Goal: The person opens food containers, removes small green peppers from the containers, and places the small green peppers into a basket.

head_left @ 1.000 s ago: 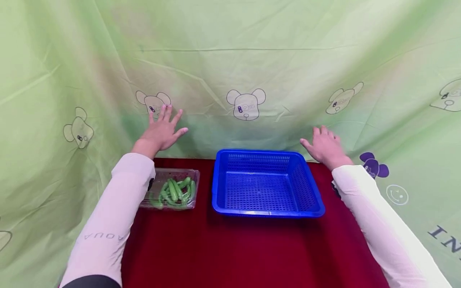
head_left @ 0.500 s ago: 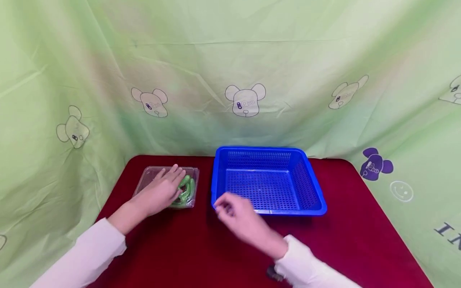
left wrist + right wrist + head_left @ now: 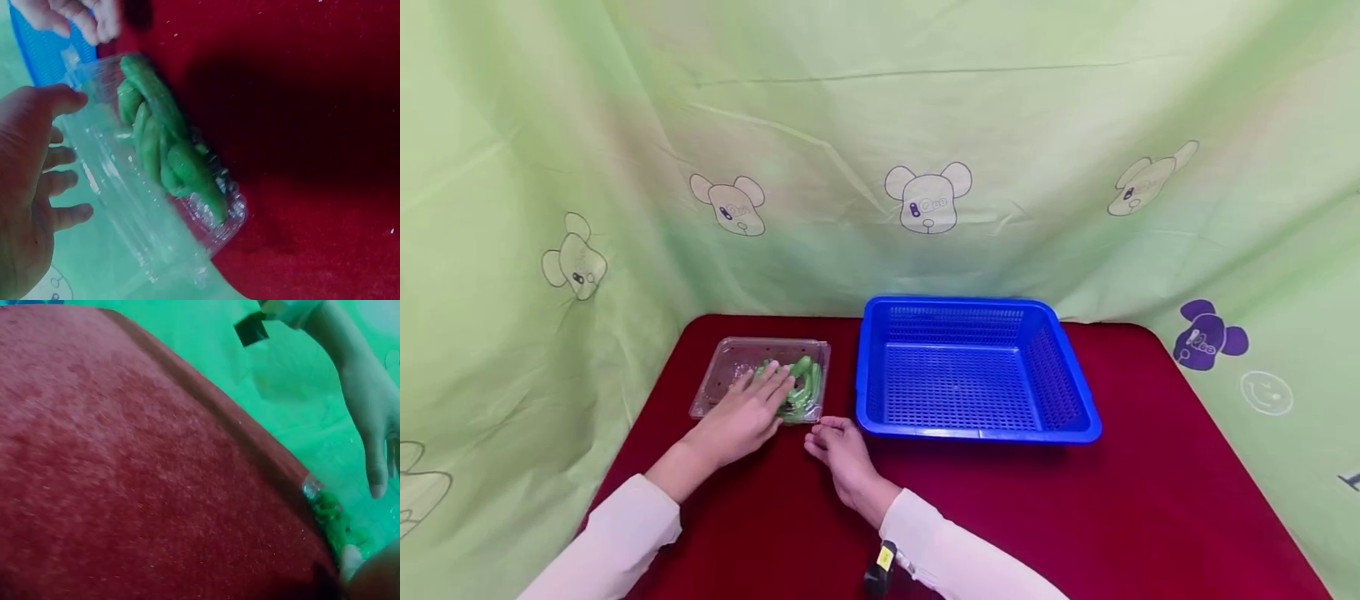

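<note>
A clear plastic clamshell box (image 3: 718,377) lies on the left of the table, with several long green vegetables (image 3: 156,128), possibly peppers, inside. Over its top my left hand (image 3: 745,417) is spread with fairly straight fingers; whether it touches the lid I cannot tell. At the box's near right corner is my right hand (image 3: 846,458), its fingers loosely bent and the tips right by the edge. No firm grip on the box shows. In the left wrist view the right hand (image 3: 75,15) is near the box's clear tab (image 3: 70,57).
A blue perforated plastic basket (image 3: 977,434) stands right of the box, with nothing in it. Both sit on a dark red cloth-covered table (image 3: 1075,517). A green printed curtain (image 3: 820,250) hangs close behind and at both sides.
Both hands have come down from above the table's back edge. The left moved over the clamshell box; the right swept left past the basket to the box's near right corner.
</note>
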`<control>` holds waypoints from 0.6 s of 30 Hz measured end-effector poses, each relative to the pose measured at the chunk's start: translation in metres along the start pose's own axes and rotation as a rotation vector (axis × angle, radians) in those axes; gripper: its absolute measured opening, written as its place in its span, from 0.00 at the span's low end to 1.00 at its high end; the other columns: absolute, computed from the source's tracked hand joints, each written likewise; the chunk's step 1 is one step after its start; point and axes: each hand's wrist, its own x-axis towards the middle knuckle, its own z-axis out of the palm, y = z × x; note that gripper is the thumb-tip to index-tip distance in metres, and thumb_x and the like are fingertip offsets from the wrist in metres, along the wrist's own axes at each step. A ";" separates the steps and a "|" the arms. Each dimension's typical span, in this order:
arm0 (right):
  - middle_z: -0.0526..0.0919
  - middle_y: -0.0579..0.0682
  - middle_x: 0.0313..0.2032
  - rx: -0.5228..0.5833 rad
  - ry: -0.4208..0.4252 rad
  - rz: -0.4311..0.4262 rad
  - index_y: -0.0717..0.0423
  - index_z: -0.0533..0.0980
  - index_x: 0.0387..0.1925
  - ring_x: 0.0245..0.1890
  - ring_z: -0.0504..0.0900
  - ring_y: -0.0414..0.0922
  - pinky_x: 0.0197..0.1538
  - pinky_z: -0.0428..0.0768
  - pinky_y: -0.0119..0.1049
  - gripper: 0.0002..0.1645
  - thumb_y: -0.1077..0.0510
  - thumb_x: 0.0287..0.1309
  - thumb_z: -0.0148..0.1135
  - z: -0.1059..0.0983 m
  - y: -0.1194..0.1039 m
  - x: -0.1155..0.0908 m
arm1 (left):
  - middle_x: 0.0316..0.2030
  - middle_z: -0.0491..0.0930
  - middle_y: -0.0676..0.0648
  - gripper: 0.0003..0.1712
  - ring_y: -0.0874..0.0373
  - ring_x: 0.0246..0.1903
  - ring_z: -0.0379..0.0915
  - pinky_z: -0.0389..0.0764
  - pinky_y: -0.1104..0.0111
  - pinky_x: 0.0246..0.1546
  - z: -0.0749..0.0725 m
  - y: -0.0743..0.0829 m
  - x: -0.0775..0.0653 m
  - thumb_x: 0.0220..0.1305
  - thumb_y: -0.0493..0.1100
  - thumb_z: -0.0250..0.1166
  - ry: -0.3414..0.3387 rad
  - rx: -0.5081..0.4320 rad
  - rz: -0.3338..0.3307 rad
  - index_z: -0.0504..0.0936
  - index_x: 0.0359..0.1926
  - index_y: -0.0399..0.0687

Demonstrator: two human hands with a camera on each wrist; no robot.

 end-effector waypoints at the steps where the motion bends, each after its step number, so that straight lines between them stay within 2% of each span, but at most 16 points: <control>1: 0.80 0.57 0.44 0.018 0.025 -0.009 0.71 0.66 0.55 0.42 0.83 0.42 0.55 0.86 0.36 0.17 0.69 0.67 0.52 -0.001 0.001 0.003 | 0.71 0.69 0.33 0.36 0.35 0.73 0.63 0.70 0.38 0.68 0.002 0.002 0.002 0.66 0.43 0.69 0.013 0.004 0.003 0.71 0.70 0.32; 5: 0.80 0.55 0.44 0.088 0.054 -0.032 0.73 0.67 0.58 0.44 0.83 0.41 0.58 0.84 0.36 0.19 0.71 0.67 0.52 -0.002 -0.001 0.009 | 0.70 0.70 0.32 0.35 0.34 0.71 0.66 0.74 0.39 0.65 0.006 0.006 0.006 0.64 0.42 0.69 0.035 0.022 0.002 0.72 0.68 0.31; 11: 0.80 0.54 0.44 0.179 0.038 -0.050 0.73 0.70 0.56 0.42 0.84 0.40 0.58 0.85 0.37 0.19 0.73 0.65 0.54 -0.001 -0.003 0.012 | 0.70 0.69 0.28 0.35 0.33 0.69 0.68 0.76 0.41 0.64 0.004 0.009 0.007 0.62 0.41 0.68 -0.007 0.088 0.024 0.72 0.67 0.26; 15: 0.80 0.53 0.42 0.207 0.037 -0.047 0.73 0.70 0.56 0.42 0.85 0.40 0.58 0.85 0.37 0.19 0.74 0.64 0.57 0.000 -0.001 0.013 | 0.67 0.72 0.27 0.33 0.34 0.67 0.72 0.79 0.45 0.62 0.009 0.012 0.008 0.62 0.40 0.67 -0.006 0.227 0.064 0.73 0.65 0.25; 18: 0.81 0.52 0.42 0.219 0.040 -0.046 0.74 0.68 0.58 0.43 0.84 0.40 0.58 0.85 0.37 0.21 0.75 0.64 0.56 0.000 0.000 0.013 | 0.64 0.75 0.27 0.33 0.36 0.65 0.75 0.82 0.50 0.59 0.016 0.012 0.007 0.61 0.40 0.68 0.027 0.348 0.102 0.74 0.63 0.26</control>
